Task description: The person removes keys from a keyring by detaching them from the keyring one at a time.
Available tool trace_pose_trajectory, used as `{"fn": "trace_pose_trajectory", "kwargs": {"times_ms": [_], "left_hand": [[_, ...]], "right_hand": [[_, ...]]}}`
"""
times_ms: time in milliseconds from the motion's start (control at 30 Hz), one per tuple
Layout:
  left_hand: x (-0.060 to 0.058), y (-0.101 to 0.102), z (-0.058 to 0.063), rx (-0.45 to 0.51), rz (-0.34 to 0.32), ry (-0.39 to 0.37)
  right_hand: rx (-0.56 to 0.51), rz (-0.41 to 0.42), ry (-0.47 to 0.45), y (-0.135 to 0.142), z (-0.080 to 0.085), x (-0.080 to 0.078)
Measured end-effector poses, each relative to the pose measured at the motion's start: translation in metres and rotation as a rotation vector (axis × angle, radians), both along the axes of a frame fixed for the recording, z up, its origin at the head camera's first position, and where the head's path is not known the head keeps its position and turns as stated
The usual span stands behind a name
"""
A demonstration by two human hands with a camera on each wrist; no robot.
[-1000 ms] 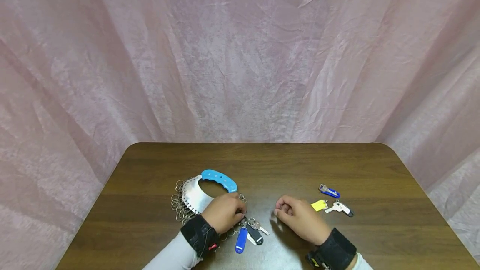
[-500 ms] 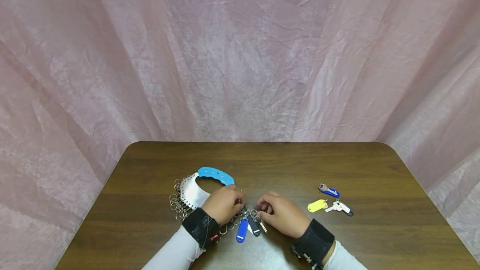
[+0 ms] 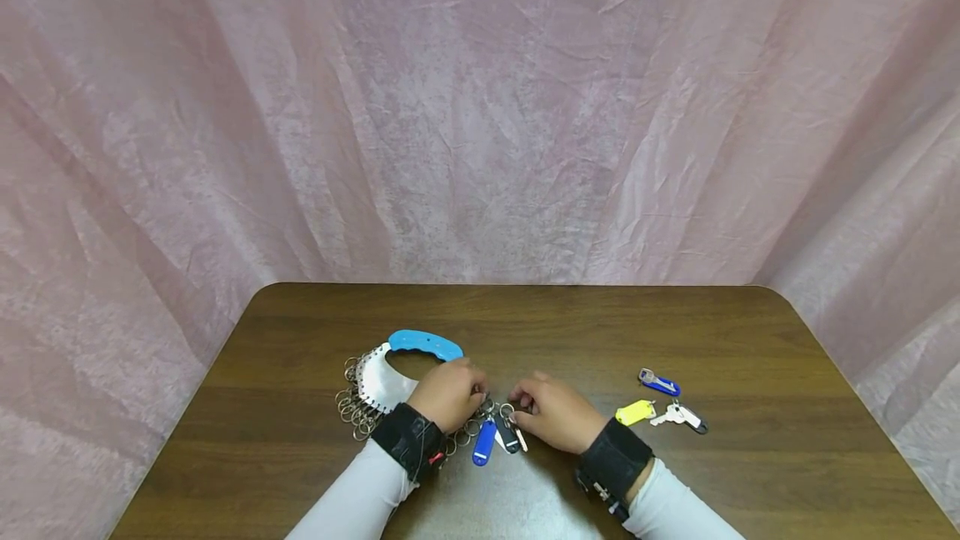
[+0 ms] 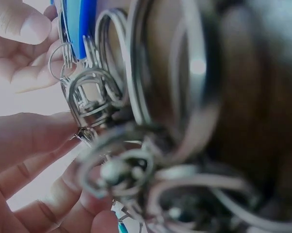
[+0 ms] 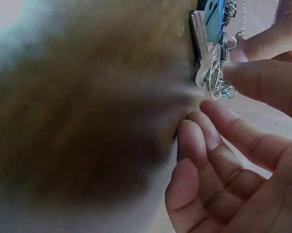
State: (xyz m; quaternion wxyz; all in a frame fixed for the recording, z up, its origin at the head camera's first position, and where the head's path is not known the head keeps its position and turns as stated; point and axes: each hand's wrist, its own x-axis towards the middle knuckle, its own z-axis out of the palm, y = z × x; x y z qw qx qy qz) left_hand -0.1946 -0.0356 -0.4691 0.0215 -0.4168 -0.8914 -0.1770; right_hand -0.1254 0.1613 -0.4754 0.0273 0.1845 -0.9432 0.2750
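Note:
The key holder (image 3: 384, 382) is a curved silver plate with a light-blue handle (image 3: 426, 344) and several metal rings along its outer edge. My left hand (image 3: 448, 394) pinches its right end near the rings. From there a blue key tag (image 3: 484, 442), a black key tag (image 3: 507, 434) and a key (image 3: 521, 438) hang onto the table. Beside them is my right hand (image 3: 557, 413), fingers loosely bent. In the right wrist view its thumb (image 5: 262, 80) touches or nearly touches the rings, apart from the fingertips. Blurred rings (image 4: 136, 63) cover much of the left wrist view.
On the right of the brown table (image 3: 315, 323) lie a yellow key tag (image 3: 635, 412), a blue key tag with a key (image 3: 660, 382), and a silver key (image 3: 677, 414) with a black tag. A pink curtain (image 3: 480, 107) hangs behind the table.
My right hand has moved left to the hanging keys. The key holder, with its tags, has shifted slightly left and away under my left hand. The yellow tag now lies uncovered.

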Motion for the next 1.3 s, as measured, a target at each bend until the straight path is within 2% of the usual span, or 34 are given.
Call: {"fn": "trace_pose_trajectory", "kwargs": {"times_ms": [533,700,967,1167,1300], "left_hand": [[-0.006,0.006,0.006,-0.018,0.045,0.001],[-0.007,0.004,0.004,-0.007,0.029,-0.017],[-0.011,0.0,0.003,0.014,-0.004,-0.097],[-0.012,-0.005,0.005,0.033,-0.062,-0.092],[-0.011,-0.008,0.009,0.034,-0.092,-0.098]], "right_hand": [[0.072,-0.031,-0.011,-0.006,0.002,-0.02],[0.081,-0.058,-0.013,-0.007,0.0,-0.023],[0.032,-0.109,-0.058,-0.006,-0.004,-0.024],[-0.005,-0.132,-0.067,-0.004,-0.005,-0.023],[-0.039,-0.142,-0.042,-0.004,-0.005,-0.022]]}}
